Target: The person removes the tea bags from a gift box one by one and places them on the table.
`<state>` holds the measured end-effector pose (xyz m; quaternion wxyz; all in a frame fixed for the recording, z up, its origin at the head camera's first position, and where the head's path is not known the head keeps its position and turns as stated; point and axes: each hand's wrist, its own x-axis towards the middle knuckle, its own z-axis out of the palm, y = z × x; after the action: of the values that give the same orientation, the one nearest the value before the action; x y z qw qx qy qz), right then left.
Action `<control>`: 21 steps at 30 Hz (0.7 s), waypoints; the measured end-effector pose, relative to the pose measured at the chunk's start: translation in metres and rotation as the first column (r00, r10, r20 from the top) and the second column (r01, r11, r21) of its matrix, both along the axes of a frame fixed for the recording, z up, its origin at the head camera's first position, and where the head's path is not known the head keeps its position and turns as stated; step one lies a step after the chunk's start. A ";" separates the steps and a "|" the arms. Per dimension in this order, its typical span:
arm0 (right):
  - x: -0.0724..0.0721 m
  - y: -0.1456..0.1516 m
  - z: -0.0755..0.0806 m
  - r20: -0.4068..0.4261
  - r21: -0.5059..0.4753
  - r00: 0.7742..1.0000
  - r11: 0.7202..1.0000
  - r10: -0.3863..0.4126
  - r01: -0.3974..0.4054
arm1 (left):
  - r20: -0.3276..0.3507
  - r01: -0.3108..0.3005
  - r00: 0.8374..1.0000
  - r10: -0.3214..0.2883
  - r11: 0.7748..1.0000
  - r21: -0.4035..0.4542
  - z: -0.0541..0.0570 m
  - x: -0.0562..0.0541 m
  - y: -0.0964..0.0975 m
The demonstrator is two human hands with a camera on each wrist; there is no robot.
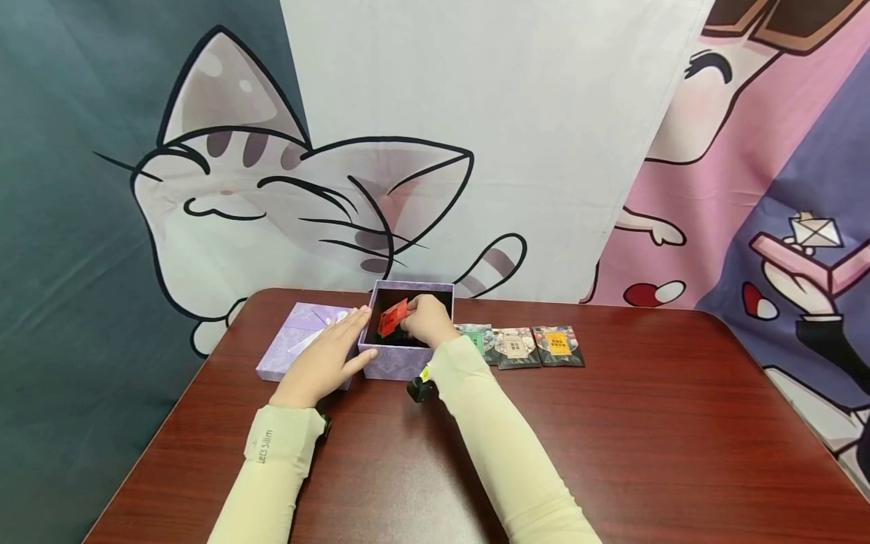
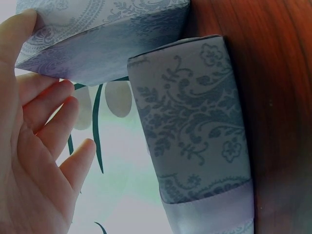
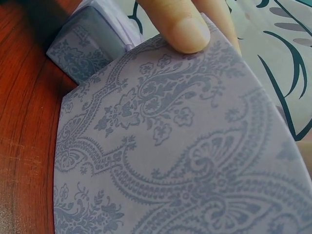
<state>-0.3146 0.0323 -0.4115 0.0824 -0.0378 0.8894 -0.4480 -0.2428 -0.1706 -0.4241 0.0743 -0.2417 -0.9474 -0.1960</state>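
My right hand (image 1: 430, 321) reaches into a purple patterned box (image 1: 401, 364) and pinches a small red sachet (image 1: 393, 317) over the dark inside. My left hand (image 1: 325, 366) lies along the box's left wall with its fingers straight. Its thumb (image 3: 190, 36) presses on the box's front face in the right wrist view. Beneath and left of that hand rests the purple lid (image 1: 288, 347), tied with a pale ribbon (image 2: 209, 209). Black lining hides what lies deeper in the box.
Right of the box, a green-labelled sachet (image 1: 479, 338), a white-labelled one (image 1: 516, 347) and a yellow-labelled one (image 1: 559, 346) lie in a row. All rest on a reddish-brown table (image 1: 646, 453). A cat-printed curtain (image 1: 544, 151) hangs close behind its far edge.
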 end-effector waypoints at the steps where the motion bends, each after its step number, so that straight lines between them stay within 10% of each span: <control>1: 0.000 0.000 0.000 -0.001 -0.001 1.000 1.000 0.002 -0.002 | 0.001 -0.001 1.000 0.001 1.000 0.001 0.000 0.000 0.000; 21: 0.000 0.001 0.001 -0.042 -0.065 0.999 0.998 0.010 -0.013 | 0.020 -0.009 1.000 0.009 1.000 -0.006 -0.002 -0.002 0.000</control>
<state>-0.3141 0.0336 -0.4106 0.0651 -0.0549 0.8755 -0.4756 -0.2449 -0.1704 -0.4259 0.0650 -0.2358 -0.9498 -0.1953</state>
